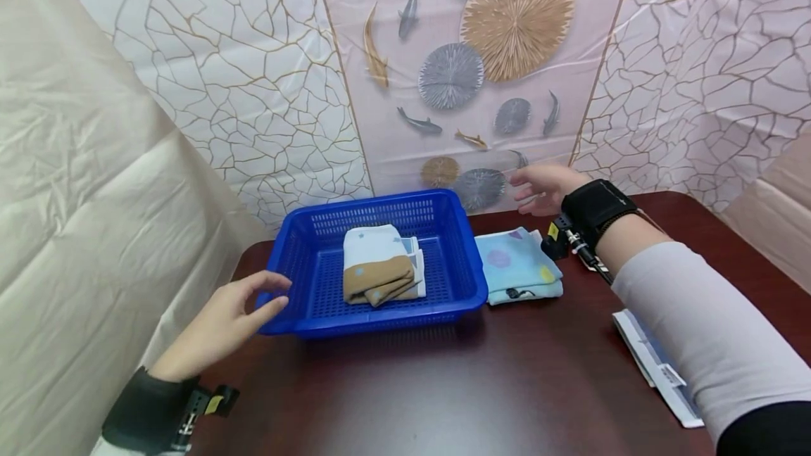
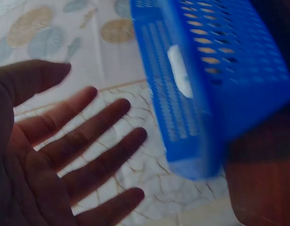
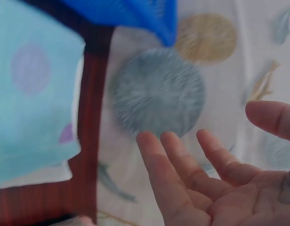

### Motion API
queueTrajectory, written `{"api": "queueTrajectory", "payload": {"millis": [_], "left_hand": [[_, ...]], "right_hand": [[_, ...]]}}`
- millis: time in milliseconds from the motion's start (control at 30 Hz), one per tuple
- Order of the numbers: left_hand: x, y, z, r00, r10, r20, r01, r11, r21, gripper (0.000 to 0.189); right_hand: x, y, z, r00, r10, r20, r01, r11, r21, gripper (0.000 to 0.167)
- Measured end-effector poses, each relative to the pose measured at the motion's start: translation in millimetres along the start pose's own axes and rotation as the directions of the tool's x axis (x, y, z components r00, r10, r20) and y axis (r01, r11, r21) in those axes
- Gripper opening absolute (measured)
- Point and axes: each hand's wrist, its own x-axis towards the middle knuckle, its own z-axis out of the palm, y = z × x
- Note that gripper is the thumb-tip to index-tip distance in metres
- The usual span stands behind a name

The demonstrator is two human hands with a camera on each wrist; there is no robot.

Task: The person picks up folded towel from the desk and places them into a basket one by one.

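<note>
A blue plastic basket (image 1: 386, 322) with slotted walls stands on the dark red table, holding a folded cloth (image 1: 376, 252) in white and brown. My left hand (image 1: 237, 315) is beside the basket's left end, fingers spread and holding nothing; the left wrist view shows a gap between the fingertips and the basket wall (image 2: 248, 103). To the right of the basket lies a folded light-blue cloth (image 1: 519, 266) with coloured spots. Above and behind that cloth is my right hand (image 1: 545, 187), its fingers loosely extended and nothing in them.
Under the right forearm, a flat white and grey-blue folded item (image 1: 659, 368) with a tag lies on the table (image 1: 443, 400). A patterned curtain (image 1: 253, 90) hangs right behind the table's back edge. Pale fabric (image 1: 82, 195) covers the left side.
</note>
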Motion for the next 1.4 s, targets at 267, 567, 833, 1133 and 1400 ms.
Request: {"api": "queueTrajectory", "payload": {"millis": [267, 567, 833, 1133, 1400], "left_hand": [[-14.5, -13.7, 14.1, 0.997, 0.061, -0.046, -0.061, 0.998, 0.007, 0.027], [-24.4, -24.6, 25.2, 0.996, 0.046, -0.076, -0.046, 0.999, 0.003, 0.030], [-26.5, -32.1, 30.8, 0.976, 0.098, -0.194, -0.097, 0.995, 0.017, 0.031], [-26.9, -32.0, 37.8, 0.975, 0.094, -0.202, -0.088, 0.995, 0.042, 0.031], [-28.1, -32.5, 42.9, 0.980, 0.078, -0.182, -0.078, 0.997, 0.004, 0.030]], "right_hand": [[17.7, 22, -9, 0.997, 0.074, -0.009, -0.075, 0.995, -0.065, 0.063], [27.9, 35, -4, 0.993, 0.111, -0.031, -0.116, 0.970, -0.215, 0.063], [45.4, 47, -6, 0.994, 0.109, 0.001, -0.103, 0.942, -0.321, 0.062], [54.3, 60, 1, 1.000, 0.010, -0.027, -0.023, 0.846, -0.533, 0.055], [68.3, 78, 7, 0.998, -0.065, 0.020, 0.061, 0.718, -0.694, 0.040]]}}
